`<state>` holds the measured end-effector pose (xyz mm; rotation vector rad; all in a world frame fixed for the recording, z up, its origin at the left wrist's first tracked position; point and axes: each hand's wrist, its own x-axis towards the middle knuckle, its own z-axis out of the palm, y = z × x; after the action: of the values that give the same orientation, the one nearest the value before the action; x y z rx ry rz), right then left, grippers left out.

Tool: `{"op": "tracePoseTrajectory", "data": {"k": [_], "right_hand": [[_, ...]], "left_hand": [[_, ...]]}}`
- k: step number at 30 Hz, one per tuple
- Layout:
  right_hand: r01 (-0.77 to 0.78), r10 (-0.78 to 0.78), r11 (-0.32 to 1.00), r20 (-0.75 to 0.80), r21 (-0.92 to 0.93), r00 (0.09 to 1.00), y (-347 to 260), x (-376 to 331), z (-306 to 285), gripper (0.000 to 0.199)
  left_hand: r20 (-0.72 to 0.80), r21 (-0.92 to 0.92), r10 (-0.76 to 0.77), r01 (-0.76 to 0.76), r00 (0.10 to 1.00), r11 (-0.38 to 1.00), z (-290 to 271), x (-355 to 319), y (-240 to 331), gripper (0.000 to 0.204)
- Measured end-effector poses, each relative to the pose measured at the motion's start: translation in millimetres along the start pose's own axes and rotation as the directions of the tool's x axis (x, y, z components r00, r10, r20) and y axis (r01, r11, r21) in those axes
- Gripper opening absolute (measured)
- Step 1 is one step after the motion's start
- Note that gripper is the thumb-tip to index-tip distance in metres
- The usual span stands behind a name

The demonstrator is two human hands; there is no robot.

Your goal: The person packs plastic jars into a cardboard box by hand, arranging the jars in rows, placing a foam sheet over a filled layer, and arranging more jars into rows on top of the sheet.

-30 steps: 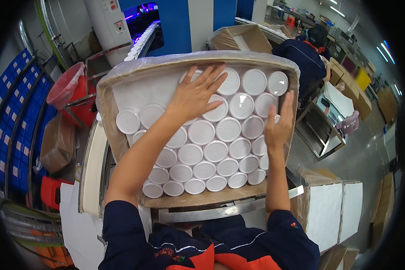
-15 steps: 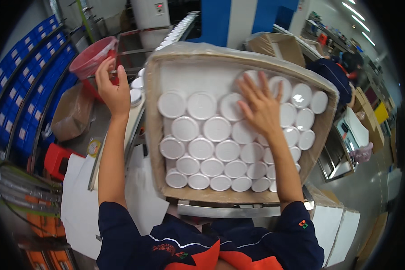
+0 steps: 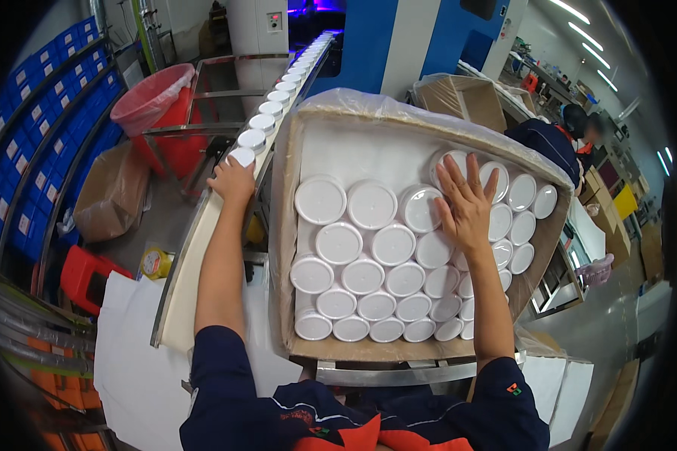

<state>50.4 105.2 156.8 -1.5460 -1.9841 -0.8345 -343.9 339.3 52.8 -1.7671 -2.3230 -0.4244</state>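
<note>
A large cardboard box, lined with clear plastic film, is tilted toward me and holds several rows of round white containers standing side by side. My right hand lies flat on the containers near the box's upper right, fingers spread. My left hand reaches out to the left of the box onto a narrow conveyor. Its fingers curl over the nearest white container. Beyond it, a single-file row of white containers runs away along the conveyor.
A red bin with a plastic liner stands left of the conveyor, above a brown bag and a red stool. Blue racks line the far left. Another cardboard box and a person are at the back right.
My left hand has left the containers in the box and gone left to the conveyor. My right hand has moved from the box's right edge onto the containers.
</note>
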Motion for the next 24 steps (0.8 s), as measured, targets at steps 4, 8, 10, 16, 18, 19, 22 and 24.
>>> {"op": "tracePoseTrajectory", "data": {"k": [4, 8, 10, 16, 18, 19, 22, 24], "right_hand": [[-0.006, 0.006, 1.0, 0.001, -0.003, 1.0, 0.3, -0.7, -0.3, 0.051], [-0.006, 0.006, 1.0, -0.007, 0.022, 1.0, -1.9, 1.0, -0.6, 0.052], [-0.015, 0.015, 1.0, 0.002, 0.018, 1.0, 1.3, -1.9, -1.3, 0.052], [-0.017, 0.017, 0.999, -0.01, 0.031, 1.0, 4.4, -2.2, -0.9, 0.054], [-0.023, 0.023, 0.999, -0.017, 0.04, 1.0, 4.2, -1.8, -1.4, 0.053], [-0.012, 0.013, 0.999, -0.028, 0.037, 1.0, 4.4, -1.2, -0.4, 0.053], [0.008, -0.007, 1.0, -0.046, 0.029, 0.999, 3.8, -2.9, 1.9, 0.053], [0.025, -0.024, 0.999, -0.057, 0.023, 0.998, 5.4, -4.2, 3.1, 0.053]], "left_hand": [[0.017, -0.048, -0.017, 0.018, 1.0, 0.999, -1.6, -1.8, -1.1, 0.061], [-0.318, -0.482, -0.028, -0.137, 0.948, 0.865, -33.5, -6.9, -24.8, 0.064], [-0.659, -0.514, 0.051, -0.499, 0.751, 0.698, -77.3, -20.7, -23.3, 0.07], [-0.82, 0.206, 0.565, -0.874, 0.092, 0.441, -216.0, -114.2, 36.6, 0.065], [-0.751, 0.274, 0.66, -0.92, -0.022, 0.28, -210.9, -126.6, 68.4, 0.063], [-0.749, 0.279, 0.662, -0.918, -0.024, 0.283, -205.7, -129.4, 81.0, 0.063], [-0.688, 0.288, 0.723, -0.897, 0.051, 0.337, -181.9, -131.5, 108.4, 0.069], [-0.674, 0.247, 0.735, -0.914, 0.077, 0.322, -173.8, -126.4, 117.4, 0.07]]}}
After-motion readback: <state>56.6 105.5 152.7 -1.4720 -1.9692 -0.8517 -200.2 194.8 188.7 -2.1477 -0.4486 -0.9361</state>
